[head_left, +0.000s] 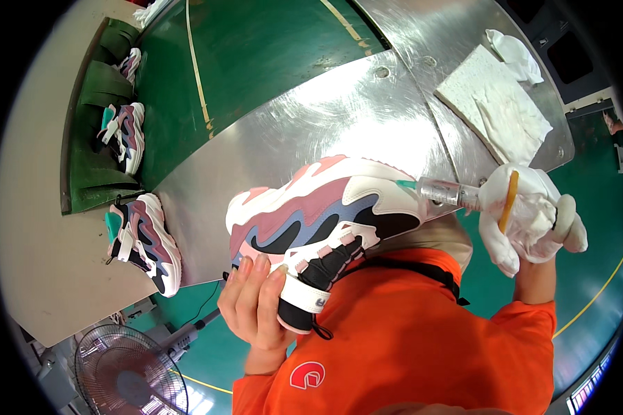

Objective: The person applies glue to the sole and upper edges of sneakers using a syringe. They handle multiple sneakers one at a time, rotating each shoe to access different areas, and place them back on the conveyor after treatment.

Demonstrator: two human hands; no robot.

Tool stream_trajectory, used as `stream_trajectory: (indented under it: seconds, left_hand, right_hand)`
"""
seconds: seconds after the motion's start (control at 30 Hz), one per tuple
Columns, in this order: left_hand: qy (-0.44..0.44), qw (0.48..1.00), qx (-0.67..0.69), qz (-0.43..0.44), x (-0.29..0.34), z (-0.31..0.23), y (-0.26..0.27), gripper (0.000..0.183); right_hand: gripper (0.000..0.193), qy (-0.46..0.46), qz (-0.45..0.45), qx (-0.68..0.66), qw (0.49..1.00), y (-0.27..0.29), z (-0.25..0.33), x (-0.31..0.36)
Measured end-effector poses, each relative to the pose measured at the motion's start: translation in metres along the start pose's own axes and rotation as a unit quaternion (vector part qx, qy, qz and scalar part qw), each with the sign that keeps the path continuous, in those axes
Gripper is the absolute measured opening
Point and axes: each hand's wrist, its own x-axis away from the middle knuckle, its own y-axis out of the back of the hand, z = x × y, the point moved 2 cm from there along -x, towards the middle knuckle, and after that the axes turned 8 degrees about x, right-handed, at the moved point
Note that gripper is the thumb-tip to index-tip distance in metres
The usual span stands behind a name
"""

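Note:
My bare left hand (257,304) grips a sneaker (318,214) at its heel end, with the sneaker tilted on its side above the metal table edge. The shoe has pink, mauve, blue and black panels, a chunky white sole and a white strap. My right hand (533,218), in a white glove, is closed around a clear syringe (450,194). The syringe's green tip meets the shoe's toe, near the seam of sole and upper. A thin yellow-brown strip (509,202) lies across the glove; its kind is unclear. The syringe's rear end is hidden by the glove.
Another matching sneaker (147,242) sits at the left, near a green slotted rack (104,183) holding more such shoes. A white pad (491,97) with crumpled cloth rests on the metal table (311,104) at the far right. A fan (128,373) stands at the lower left.

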Motion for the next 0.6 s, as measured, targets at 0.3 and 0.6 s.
stream_trajectory:
  seconds: [0.3, 0.6]
  left_hand:
    - [0.001, 0.999, -0.042, -0.023, 0.0, -0.018, -0.009, 0.034]
    - [-0.01, 0.998, -0.061, -0.032, -0.003, -0.025, -0.015, 0.063]
  right_hand:
    - [0.05, 0.118, -0.028, -0.064, 0.991, 0.013, -0.024, 0.026]
    - [0.074, 0.125, -0.105, -0.088, 0.983, 0.006, -0.044, 0.043]
